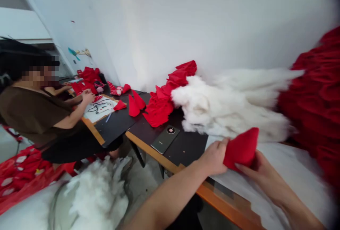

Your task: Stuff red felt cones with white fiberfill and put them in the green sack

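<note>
Head camera is showing the left hand (215, 156) and right hand (257, 171) with fingers clamping both sides of a pointed red fabric piece (241, 148), which they are holding over a white sheet (287, 168) on the counter (191, 147), while white stuffing (228, 106) is lying behind and a phone (164, 140) is resting to the left.

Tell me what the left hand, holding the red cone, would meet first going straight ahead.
Past the red cone, the left hand would probably meet the white stuffing first, though depth is unclear.
</note>
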